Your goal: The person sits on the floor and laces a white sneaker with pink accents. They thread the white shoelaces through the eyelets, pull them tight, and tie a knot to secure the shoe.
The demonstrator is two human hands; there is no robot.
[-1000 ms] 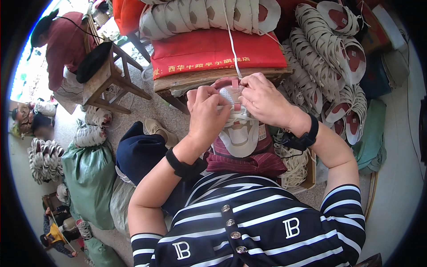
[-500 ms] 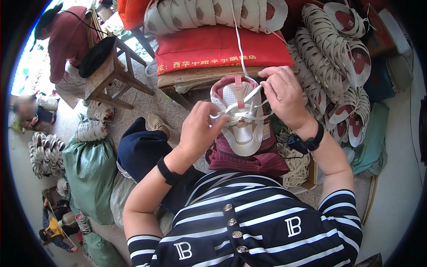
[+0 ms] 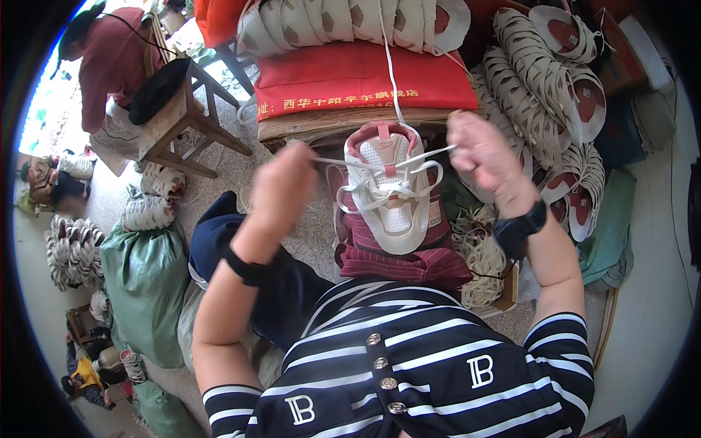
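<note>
Crowded workshop floor w/ green sacks [image 3: 142, 285], a wooden stool [image 3: 182, 117] and stacks of shoe uppers [image 3: 548, 95]. White shoe upper [image 3: 391, 193] sits on a dark red cloth [image 3: 401, 255] in the person's lap, btwn both hands. Left hand [image 3: 281, 190] & right hand [image 3: 482, 153] each pinch closed on a white lace [image 3: 380, 160] end, prob. taut across the shoe.

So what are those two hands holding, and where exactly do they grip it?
The white shoelace of the white sneaker: the left hand pinches one end, the right hand the other, pulled apart sideways.
</note>
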